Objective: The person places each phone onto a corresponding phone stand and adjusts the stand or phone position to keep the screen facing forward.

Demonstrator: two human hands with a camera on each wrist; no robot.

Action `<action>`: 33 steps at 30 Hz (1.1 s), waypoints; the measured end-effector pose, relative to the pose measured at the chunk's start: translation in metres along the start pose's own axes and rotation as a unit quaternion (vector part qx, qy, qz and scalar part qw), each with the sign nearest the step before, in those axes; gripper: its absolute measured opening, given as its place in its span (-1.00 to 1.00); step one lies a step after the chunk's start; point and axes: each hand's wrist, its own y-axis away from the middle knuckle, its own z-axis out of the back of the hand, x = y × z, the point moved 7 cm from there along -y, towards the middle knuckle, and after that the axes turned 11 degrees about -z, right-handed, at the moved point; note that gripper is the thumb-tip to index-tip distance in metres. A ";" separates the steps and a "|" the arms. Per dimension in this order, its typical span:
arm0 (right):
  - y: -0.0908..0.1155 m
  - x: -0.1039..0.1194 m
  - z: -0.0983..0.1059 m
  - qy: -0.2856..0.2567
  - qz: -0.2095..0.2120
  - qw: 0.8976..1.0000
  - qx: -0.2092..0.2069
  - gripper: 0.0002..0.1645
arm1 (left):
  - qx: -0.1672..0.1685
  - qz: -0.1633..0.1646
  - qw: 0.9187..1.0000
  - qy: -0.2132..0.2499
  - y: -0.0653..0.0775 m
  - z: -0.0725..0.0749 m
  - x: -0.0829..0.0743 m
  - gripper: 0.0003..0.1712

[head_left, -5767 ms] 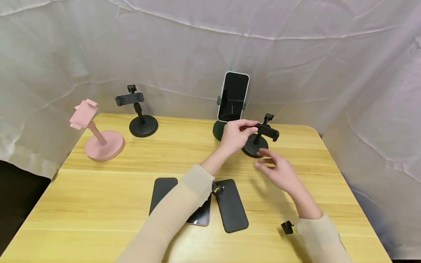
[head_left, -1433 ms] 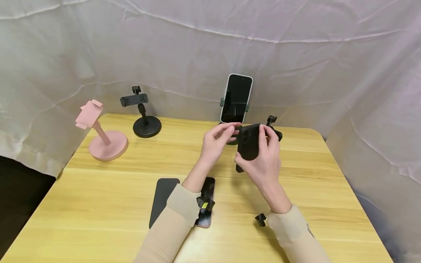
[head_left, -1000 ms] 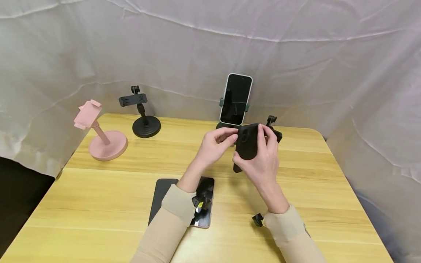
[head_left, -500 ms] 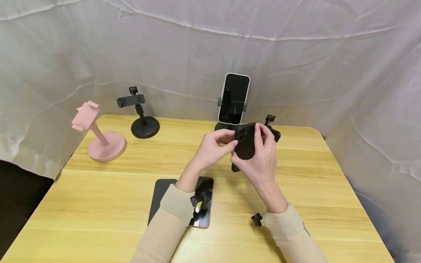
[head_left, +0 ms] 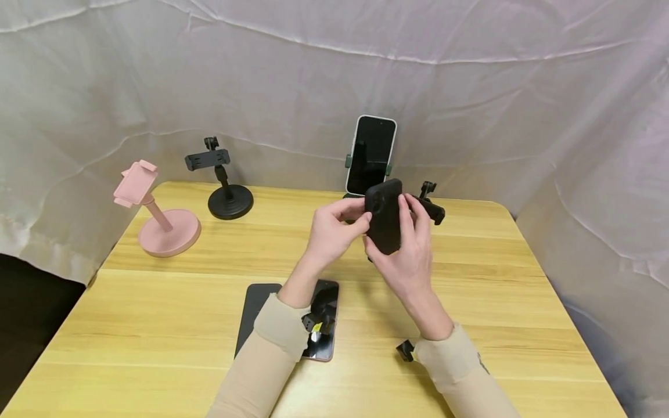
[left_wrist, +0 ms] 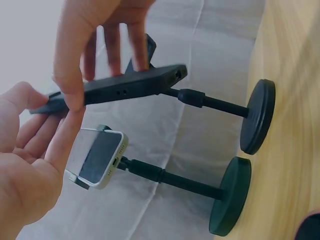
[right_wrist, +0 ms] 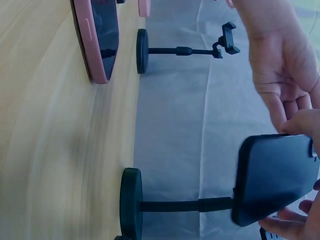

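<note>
A black phone (head_left: 384, 223) is held up in front of the right-hand stands, its back with the camera bump facing me. My right hand (head_left: 410, 255) grips it by the lower left edge and the right side. At its upper left edge, my left hand (head_left: 331, 232) pinches it between thumb and fingers. Just behind, a black phone stand (head_left: 431, 210) shows its clamp, while the hand and phone cover its base in the head view. The left wrist view shows that round base (left_wrist: 261, 117) on the table.
A green stand (left_wrist: 232, 195) bears a white-cased phone (head_left: 372, 154) at the back. A pink stand (head_left: 169, 232) and another black stand (head_left: 230, 202) are at the left. A dark phone (head_left: 256, 305) and a pink-edged phone (head_left: 326, 296) lie partly under the left sleeve.
Earlier my left hand touched the black stand's clamp and the black phone lay on the table. Now both hands hold that phone; in the last second it has risen slightly and shifted left.
</note>
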 end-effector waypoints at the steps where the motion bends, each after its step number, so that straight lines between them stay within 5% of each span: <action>1: 0.000 0.000 -0.001 0.000 -0.001 1.000 0.005 0.08 | -0.012 -0.001 1.000 0.001 0.000 0.002 -0.001 -0.72; 6: 0.003 -0.001 -0.007 -0.002 -0.007 1.000 0.030 0.08 | -0.060 -0.013 0.998 0.001 0.000 0.008 -0.011 -0.72; 11: 0.003 -0.003 -0.009 -0.016 -0.008 0.999 0.047 0.02 | -0.069 -0.017 0.997 0.004 -0.001 0.009 -0.015 -0.71; 22: 0.000 -0.008 -0.008 -0.122 -0.056 0.988 0.082 -0.01 | -0.009 -0.018 0.999 0.041 -0.005 0.008 -0.014 -0.59; 33: 0.001 -0.004 -0.008 -0.250 -0.091 0.951 0.157 -0.03 | 0.089 -0.027 0.990 0.106 -0.008 0.015 -0.010 -0.25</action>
